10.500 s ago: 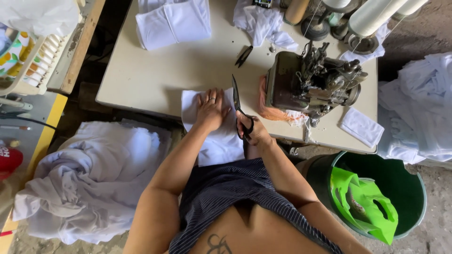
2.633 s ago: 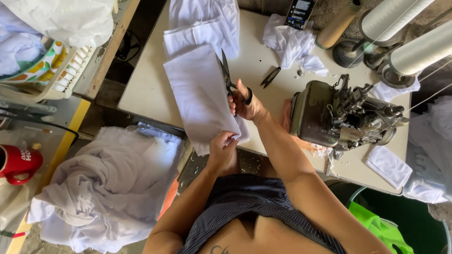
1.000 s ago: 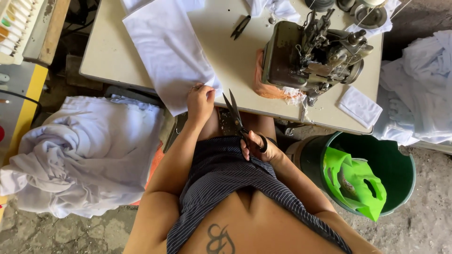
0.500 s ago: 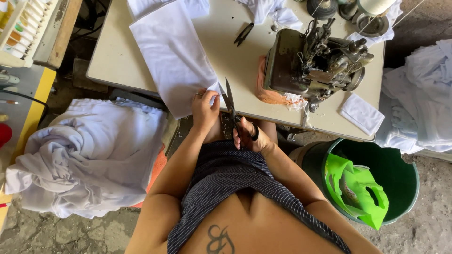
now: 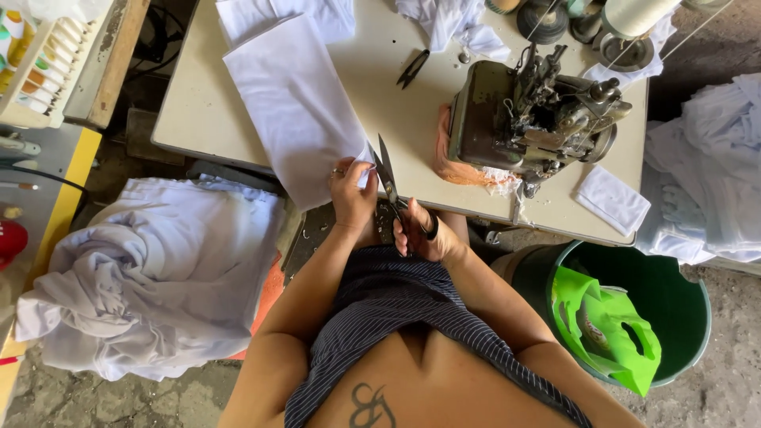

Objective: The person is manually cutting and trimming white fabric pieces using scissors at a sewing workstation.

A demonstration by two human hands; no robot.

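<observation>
Your left hand [image 5: 351,192] pinches the white cloth [image 5: 297,103] at its near edge; your right hand [image 5: 420,234] grips scissors [image 5: 388,181], blades slightly parted, beside it.

My cream sewing table [image 5: 400,119]
On it lie a white cloth panel [image 5: 297,103], small snips [image 5: 413,68], an old overlock machine [image 5: 533,115] and a folded white patch [image 5: 612,200].

Dark pinstriped garment, bare arms, belly tattoo

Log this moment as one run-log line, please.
left hand: pinching white cloth corner | right hand: holding scissors at cloth edge | table
</observation>
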